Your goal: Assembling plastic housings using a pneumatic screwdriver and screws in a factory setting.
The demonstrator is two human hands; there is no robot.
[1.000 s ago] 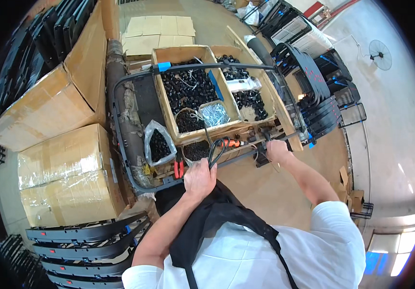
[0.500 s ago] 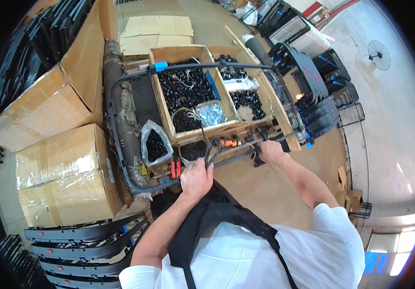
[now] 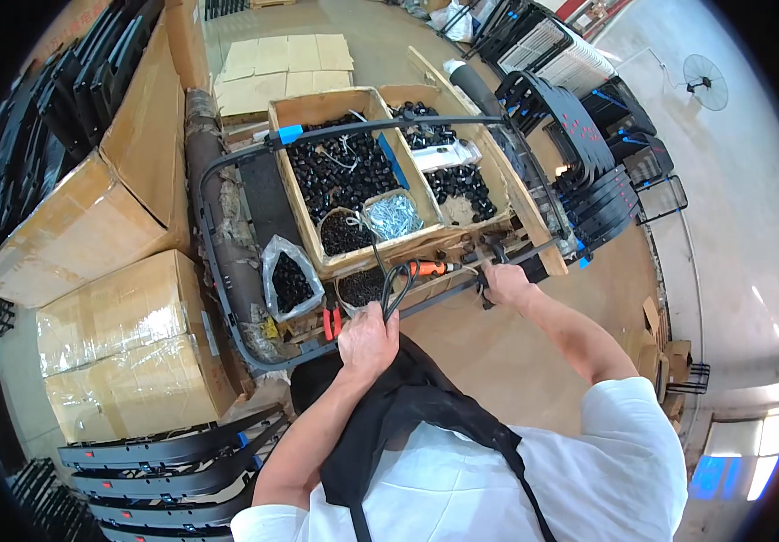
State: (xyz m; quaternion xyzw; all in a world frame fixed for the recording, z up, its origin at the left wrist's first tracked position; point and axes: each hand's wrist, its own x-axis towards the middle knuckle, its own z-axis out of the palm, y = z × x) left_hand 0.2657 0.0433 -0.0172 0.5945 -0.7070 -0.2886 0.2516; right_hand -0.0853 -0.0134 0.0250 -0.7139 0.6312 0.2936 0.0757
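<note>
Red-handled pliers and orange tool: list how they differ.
The red-handled pliers have two handles; the orange tool has a single thick body. The red-handled pliers point their handles toward the person, while the orange tool lies roughly crosswise. Both have brightly coloured parts.

L head-worn fisheye cam, wide dn/fwd view, L grip (image 3: 369,341) & R grip (image 3: 505,285) nr ctr

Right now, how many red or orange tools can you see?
2: the red tool left of the left hand, the orange tool left of the right hand. Others may be hidden.
</note>
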